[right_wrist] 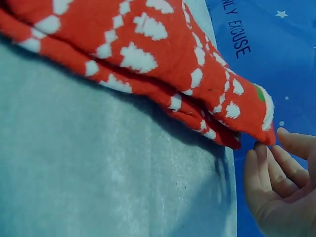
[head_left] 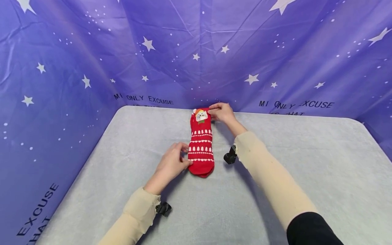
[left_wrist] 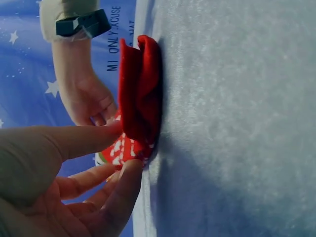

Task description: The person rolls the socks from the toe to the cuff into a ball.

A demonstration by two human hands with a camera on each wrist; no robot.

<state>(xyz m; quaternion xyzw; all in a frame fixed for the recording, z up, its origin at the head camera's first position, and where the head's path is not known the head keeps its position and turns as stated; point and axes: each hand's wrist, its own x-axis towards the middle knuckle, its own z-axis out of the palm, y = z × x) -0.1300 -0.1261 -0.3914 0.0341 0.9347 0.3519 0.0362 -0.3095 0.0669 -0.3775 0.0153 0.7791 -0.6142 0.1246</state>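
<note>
A pair of red socks [head_left: 200, 146], stacked flat, lies lengthwise near the table's back edge. White trees, hearts and dots run across them, and a white animal face with an orange hat and green collar sits at the cuff. My left hand [head_left: 172, 163] touches the left side by the toe, thumb on the fabric and fingers spread along the edge. In the left wrist view the toe ends [left_wrist: 140, 89] stand apart as two layers. At the cuff's right corner, my right hand [head_left: 223, 113] pinches the fabric [right_wrist: 256, 129] between thumb and fingertips.
The socks rest on a table with a grey cloth [head_left: 275, 177]. A purple curtain [head_left: 196, 78] with white stars and black lettering rises behind it and along the left. A black wrist device [head_left: 230, 155] hangs at my right sleeve, another [head_left: 163, 209] at my left.
</note>
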